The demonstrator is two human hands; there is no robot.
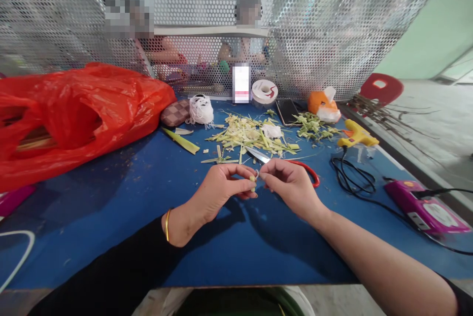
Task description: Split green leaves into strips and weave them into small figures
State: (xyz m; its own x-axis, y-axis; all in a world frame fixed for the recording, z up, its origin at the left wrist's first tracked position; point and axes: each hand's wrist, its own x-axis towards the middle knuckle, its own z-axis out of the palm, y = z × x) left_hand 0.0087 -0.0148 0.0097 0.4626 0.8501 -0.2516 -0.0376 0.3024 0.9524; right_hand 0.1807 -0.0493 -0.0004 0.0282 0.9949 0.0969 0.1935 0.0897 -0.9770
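Note:
My left hand [218,189] and my right hand [290,183] meet over the blue table [121,197], fingers curled. Between their fingertips they pinch a small pale green folded leaf piece [253,178]. My left wrist wears a thin gold bangle [167,224]. Just behind my hands lie red-handled scissors [284,162], blades pointing left. Beyond them spreads a heap of green leaf trimmings [251,136].
A big red plastic bag [74,114] fills the left. A thread ball [200,109], tape roll [264,91], phone [287,110], yellow glue gun [356,136], black cable [351,178] and pink device [426,207] lie about. People sit behind the perforated metal screen [332,25].

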